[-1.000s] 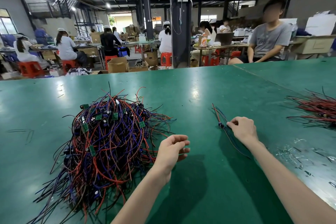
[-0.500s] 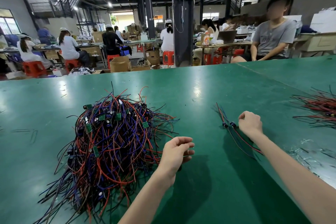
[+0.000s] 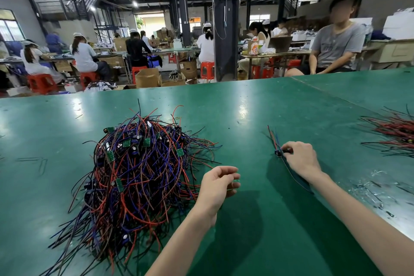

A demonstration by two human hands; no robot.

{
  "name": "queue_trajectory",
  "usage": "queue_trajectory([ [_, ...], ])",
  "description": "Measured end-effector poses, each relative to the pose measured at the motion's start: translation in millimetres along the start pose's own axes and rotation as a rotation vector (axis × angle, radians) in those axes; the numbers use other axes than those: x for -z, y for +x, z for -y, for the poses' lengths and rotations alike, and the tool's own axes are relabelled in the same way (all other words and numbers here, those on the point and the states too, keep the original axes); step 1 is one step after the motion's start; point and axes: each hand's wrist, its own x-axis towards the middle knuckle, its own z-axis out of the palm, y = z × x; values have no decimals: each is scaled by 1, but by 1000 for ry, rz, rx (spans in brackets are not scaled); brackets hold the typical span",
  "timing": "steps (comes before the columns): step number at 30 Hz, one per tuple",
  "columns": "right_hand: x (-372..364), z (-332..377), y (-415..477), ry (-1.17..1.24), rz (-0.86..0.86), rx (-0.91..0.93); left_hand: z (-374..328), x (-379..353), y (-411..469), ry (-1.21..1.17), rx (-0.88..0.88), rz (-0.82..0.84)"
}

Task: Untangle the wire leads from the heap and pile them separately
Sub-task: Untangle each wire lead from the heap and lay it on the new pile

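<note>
A big tangled heap of red, blue and black wire leads (image 3: 139, 177) with small green boards lies on the green table (image 3: 257, 119), left of centre. My left hand (image 3: 218, 186) hovers just off the heap's right edge, fingers loosely curled, with nothing visible in them. A small set of separated leads (image 3: 274, 141) lies right of centre. My right hand (image 3: 301, 159) pinches these leads at their black component (image 3: 278, 153). Their tails run back under my wrist.
A spread pile of mostly red leads (image 3: 394, 136) lies at the table's right edge. Bits of wire scrap (image 3: 376, 192) are scattered near my right forearm. A person in a grey shirt (image 3: 336, 49) sits beyond the far right edge; other workers sit farther back.
My right hand drew slightly away from the small set of leads, then came back and now pinches it at the black component. My left hand has barely moved.
</note>
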Motion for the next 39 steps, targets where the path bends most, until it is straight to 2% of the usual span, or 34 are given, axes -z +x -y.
queue_trajectory([
  [10, -3, -3, 0, -38, 15, 1, -2, -1, -1, 25, 8, -2],
  [15, 6, -1, -5, 125, -39, -57, 0, -1, 0, 96, -40, -6],
  [17, 11, 4, -11, 170, -98, -45, 0, 0, -1, 275, -146, -38],
  [19, 15, 15, -20, 193, -162, 21, -3, 3, -4, 640, -383, -146],
  [22, 16, 44, -41, 251, -165, 159, -20, 17, -7, 1091, -785, -443],
  [24, 7, 61, -58, 233, -105, 278, -40, 35, -8, 1168, -895, -676],
  [26, -7, 73, -74, 179, -26, 367, -60, 59, -8, 1133, -852, -883],
  [28, -19, 77, -85, 114, 37, 403, -78, 85, -5, 1106, -687, -1015],
  [30, -27, 77, -90, 30, 71, 430, -93, 110, 3, 1165, -413, -1024],
  [32, -29, 76, -91, 0, 74, 444, -103, 127, 11, 1278, -180, -934],
  [33, -28, 76, -91, 10, 73, 442, -105, 133, 15, 1289, -153, -883],
  [35, -28, 74, -91, 33, 67, 435, -106, 138, 19, 1211, -220, -834],
  [39, -30, 73, -91, 49, 70, 437, -100, 132, 22, 1254, -264, -836],
])
